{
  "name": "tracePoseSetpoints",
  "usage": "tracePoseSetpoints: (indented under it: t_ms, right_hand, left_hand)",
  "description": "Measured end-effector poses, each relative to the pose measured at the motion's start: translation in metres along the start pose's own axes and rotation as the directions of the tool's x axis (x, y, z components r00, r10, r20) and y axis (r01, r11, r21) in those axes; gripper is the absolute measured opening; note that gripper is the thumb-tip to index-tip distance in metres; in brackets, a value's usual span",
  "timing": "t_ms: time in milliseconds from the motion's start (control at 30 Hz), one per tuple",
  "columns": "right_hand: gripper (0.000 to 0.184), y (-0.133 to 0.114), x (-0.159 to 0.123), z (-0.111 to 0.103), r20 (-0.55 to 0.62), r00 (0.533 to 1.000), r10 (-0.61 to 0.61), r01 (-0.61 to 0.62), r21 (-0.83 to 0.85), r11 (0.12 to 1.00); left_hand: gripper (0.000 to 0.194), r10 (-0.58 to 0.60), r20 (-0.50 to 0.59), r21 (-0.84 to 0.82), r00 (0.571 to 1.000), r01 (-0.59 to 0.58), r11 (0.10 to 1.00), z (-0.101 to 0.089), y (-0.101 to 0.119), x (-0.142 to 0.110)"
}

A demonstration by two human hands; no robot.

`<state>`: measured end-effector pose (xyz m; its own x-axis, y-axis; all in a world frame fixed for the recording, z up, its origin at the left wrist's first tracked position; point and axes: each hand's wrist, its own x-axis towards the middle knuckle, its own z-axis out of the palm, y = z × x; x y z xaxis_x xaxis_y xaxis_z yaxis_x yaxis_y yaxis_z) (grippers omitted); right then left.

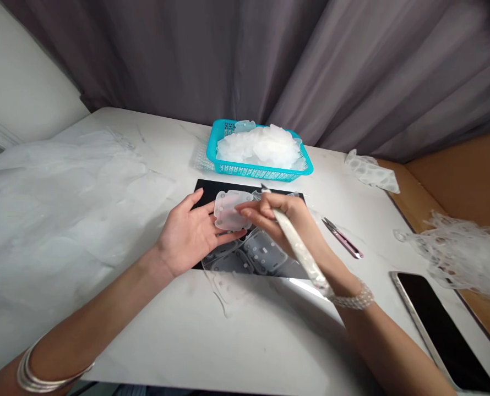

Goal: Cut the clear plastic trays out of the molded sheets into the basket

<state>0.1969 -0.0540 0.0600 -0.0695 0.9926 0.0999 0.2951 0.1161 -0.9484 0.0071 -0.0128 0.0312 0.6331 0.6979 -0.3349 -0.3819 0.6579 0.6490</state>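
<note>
My left hand lies palm up over the black mat, fingers spread, with a translucent white silicone piece resting on its fingertips. My right hand is closed around a long white tool held like a pen, its tip pointing up and away; its fingers also touch the right edge of the silicone piece. Under both hands a clear sheet of similar moulded pieces lies on the mat.
A turquoise basket heaped with translucent pieces stands behind the mat. Small snips lie to the right, a dark phone at the near right. Clear scrap webbing and another scrap sit on the right; white plastic sheeting covers the left.
</note>
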Motion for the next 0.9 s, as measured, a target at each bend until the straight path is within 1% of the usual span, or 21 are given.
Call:
tracePoseSetpoints:
  t_ms: [67, 133, 167, 267, 367, 533, 633, 700, 767, 800, 833, 867, 900]
  right_hand:
    - [0.042, 0.004, 0.003, -0.008, -0.096, 0.995, -0.005, 0.009, 0.036, 0.999]
    - [0.041, 0.011, 0.008, -0.017, -0.192, 0.981, 0.014, 0.01, 0.122, 0.992]
    - [0.04, 0.016, 0.011, -0.021, -0.214, 0.976, 0.037, 0.001, 0.173, 0.985]
    - [0.039, 0.027, 0.015, -0.026, -0.183, 0.976, 0.116, -0.06, 0.289, 0.955]
    - [0.039, 0.033, 0.016, -0.024, -0.125, 0.979, 0.164, -0.116, 0.326, 0.938]
    - [0.04, 0.031, 0.017, -0.023, -0.088, 0.979, 0.185, -0.139, 0.376, 0.916]
    - [0.037, 0.03, 0.016, -0.018, -0.064, 0.979, 0.194, -0.154, 0.39, 0.908]
    - [0.035, 0.03, 0.015, -0.011, -0.028, 0.984, 0.173, -0.15, 0.384, 0.911]
    - [0.036, 0.029, 0.013, -0.006, -0.024, 0.99, 0.141, -0.122, 0.363, 0.924]
    - [0.038, 0.029, 0.013, -0.005, -0.055, 0.991, 0.122, -0.096, 0.343, 0.935]
    - [0.039, 0.028, 0.012, -0.007, -0.112, 0.989, 0.1, -0.061, 0.31, 0.949]
    - [0.04, 0.025, 0.013, -0.012, -0.199, 0.978, 0.065, -0.012, 0.257, 0.966]
    - [0.04, 0.021, 0.015, -0.019, -0.305, 0.952, 0.007, 0.049, 0.177, 0.983]
  left_hand:
    - [0.066, 0.006, -0.004, -0.023, 1.0, -0.006, 1.0, -0.001, 0.001, 0.0]
    - [0.067, 0.005, -0.015, -0.036, 1.0, -0.006, 0.999, -0.002, 0.001, 0.0]
    - [0.068, 0.001, -0.014, -0.041, 1.0, -0.002, 0.999, -0.003, 0.001, 0.0]
    - [0.069, -0.016, 0.009, -0.076, 1.0, 0.016, 0.997, -0.003, 0.0, 0.0]
    - [0.067, -0.036, 0.002, -0.106, 0.999, 0.036, 0.994, -0.002, 0.0, -0.001]
    - [0.063, -0.054, -0.046, -0.106, 0.997, 0.049, 0.993, 0.005, 0.004, -0.003]
    - [0.062, -0.058, -0.054, -0.097, 0.997, 0.052, 0.994, 0.007, 0.003, -0.003]
    - [0.061, -0.059, -0.041, -0.073, 0.997, 0.056, 0.996, 0.008, 0.0, -0.003]
    - [0.061, -0.052, -0.037, -0.012, 0.998, 0.052, 0.999, 0.008, -0.003, -0.003]
    - [0.06, -0.033, -0.053, 0.037, 0.998, 0.035, 0.999, 0.008, -0.004, -0.003]
    - [0.059, -0.001, -0.08, 0.1, 0.997, 0.009, 0.995, 0.006, -0.005, -0.004]
    - [0.058, 0.046, -0.113, 0.179, 0.993, -0.025, 0.984, 0.005, -0.005, -0.003]
    - [0.059, 0.107, -0.147, 0.274, 0.983, -0.063, 0.96, 0.002, -0.005, -0.003]
